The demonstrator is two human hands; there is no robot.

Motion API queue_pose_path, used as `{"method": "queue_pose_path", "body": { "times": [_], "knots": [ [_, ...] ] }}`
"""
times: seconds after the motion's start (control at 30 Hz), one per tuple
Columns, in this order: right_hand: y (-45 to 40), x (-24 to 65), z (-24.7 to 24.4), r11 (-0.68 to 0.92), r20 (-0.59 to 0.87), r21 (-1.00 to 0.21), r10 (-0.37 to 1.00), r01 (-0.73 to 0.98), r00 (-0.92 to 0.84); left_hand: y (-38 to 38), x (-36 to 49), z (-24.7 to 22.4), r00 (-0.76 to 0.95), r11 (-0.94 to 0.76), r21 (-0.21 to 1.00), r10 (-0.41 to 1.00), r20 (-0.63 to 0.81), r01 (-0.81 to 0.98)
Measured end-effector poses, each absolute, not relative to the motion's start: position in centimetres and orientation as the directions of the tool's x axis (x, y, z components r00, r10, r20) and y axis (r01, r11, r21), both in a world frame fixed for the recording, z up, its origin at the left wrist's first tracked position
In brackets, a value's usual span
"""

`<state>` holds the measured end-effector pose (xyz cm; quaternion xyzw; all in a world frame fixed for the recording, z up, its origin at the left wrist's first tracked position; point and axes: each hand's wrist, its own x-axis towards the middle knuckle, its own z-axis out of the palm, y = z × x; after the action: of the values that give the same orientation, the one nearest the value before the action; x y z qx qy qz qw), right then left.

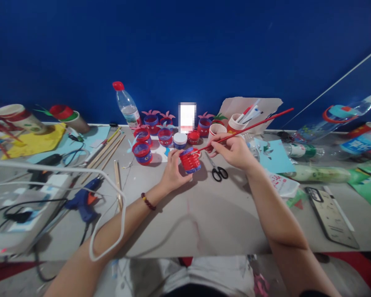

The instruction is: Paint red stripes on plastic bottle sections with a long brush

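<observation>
My left hand (172, 172) is wrapped round a small ribbed cup (190, 161), painted red with blue at its rims and tilted above the table. In my right hand (231, 149) is a long red paintbrush (259, 124), its tip touching or very near the cup's upper side. Behind the cup stand a small white-lidded jar (180, 140) and an open pot of red paint (193, 136). Black-handled scissors (219, 173) lie just right of the cup. Several red and blue painted cups with eyes (142, 153) and paper leaves stand at the back left of my hands.
A blue glue gun (85, 199), a power strip (46, 202) and a looping white cable (123, 206) lie at the left. A clear bottle (125, 103) stands at the back. Stacked paper cups (235, 124) hold pens. A phone (330, 216) and plastic bottles lie at the right.
</observation>
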<state>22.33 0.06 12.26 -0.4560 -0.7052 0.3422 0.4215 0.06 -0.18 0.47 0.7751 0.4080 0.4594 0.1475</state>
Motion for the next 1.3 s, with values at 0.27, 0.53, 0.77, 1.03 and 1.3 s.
{"method": "queue_pose_path", "body": {
  "times": [0.27,0.53,0.77,1.03,1.3],
  "knots": [
    [0.9,23.7,12.1,0.308,0.274,-0.864,0.951,0.398,-0.141,0.1,0.0,-0.3,0.203,-0.623,0.653,0.772,0.602,0.431],
    [0.4,23.6,12.3,0.333,0.267,-0.869,0.938,0.365,-0.221,0.2,0.0,0.0,0.173,-0.578,0.600,0.784,0.596,0.554],
    [-0.5,21.4,11.9,0.415,0.275,-0.811,0.892,0.412,-0.357,0.2,0.0,-0.2,0.181,-0.627,0.545,0.732,0.657,0.557],
    [-0.8,21.4,12.9,0.559,0.392,-0.596,0.829,0.577,-0.398,0.2,0.1,0.0,0.154,-0.592,0.563,0.756,0.637,0.577],
    [-0.5,22.4,13.4,0.498,0.365,-0.594,0.867,0.632,-0.340,0.1,0.0,0.4,0.145,-0.587,0.588,0.766,0.627,0.556]
  ]
}}
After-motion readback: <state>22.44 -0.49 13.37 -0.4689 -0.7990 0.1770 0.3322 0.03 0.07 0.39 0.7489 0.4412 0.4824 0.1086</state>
